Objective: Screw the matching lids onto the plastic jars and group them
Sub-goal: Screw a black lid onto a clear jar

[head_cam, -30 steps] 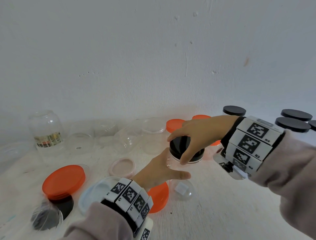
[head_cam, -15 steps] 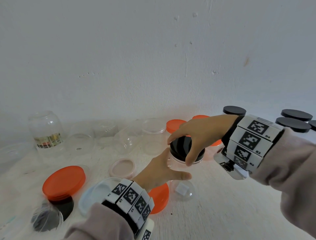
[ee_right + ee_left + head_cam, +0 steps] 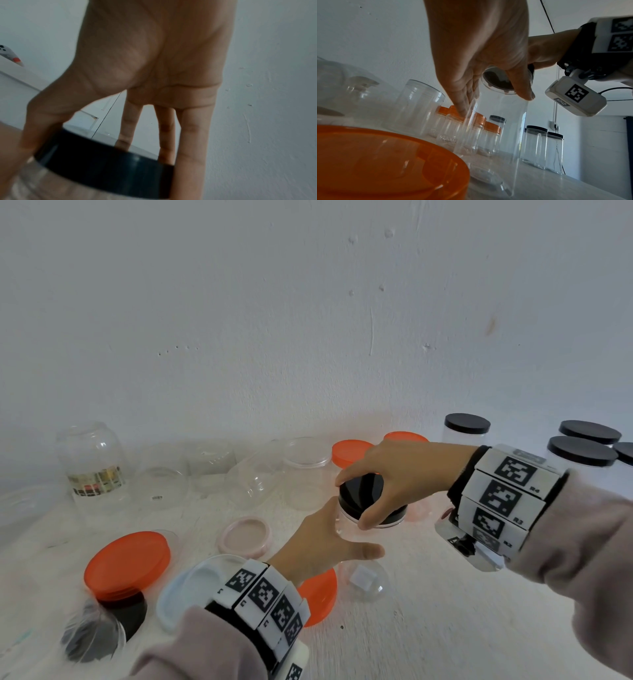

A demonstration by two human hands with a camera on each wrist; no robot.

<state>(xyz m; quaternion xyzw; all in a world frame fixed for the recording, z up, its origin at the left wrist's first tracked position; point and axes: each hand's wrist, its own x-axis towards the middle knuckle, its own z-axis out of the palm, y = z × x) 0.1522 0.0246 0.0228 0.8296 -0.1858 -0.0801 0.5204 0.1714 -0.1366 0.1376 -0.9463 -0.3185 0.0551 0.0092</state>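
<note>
The right hand (image 3: 400, 474) reaches over from the right, fingers and thumb curled round the rim of a black lid (image 3: 364, 493) that sits on top of a clear jar (image 3: 496, 128). The left hand (image 3: 318, 546) grips the jar's side from the near side, thumb pointing right. The jar stands upright near the middle of the counter (image 3: 445, 628).

Toward the back right corner stands a group of clear jars with black lids (image 3: 582, 451); beside them, behind the right hand, are jars with orange lids (image 3: 493, 127). Along the back edge to the left stand open clear jars (image 3: 92, 467). Near the front left lie loose orange lids (image 3: 126, 565), a pink lid (image 3: 245, 535) and a white lid (image 3: 185, 587).
</note>
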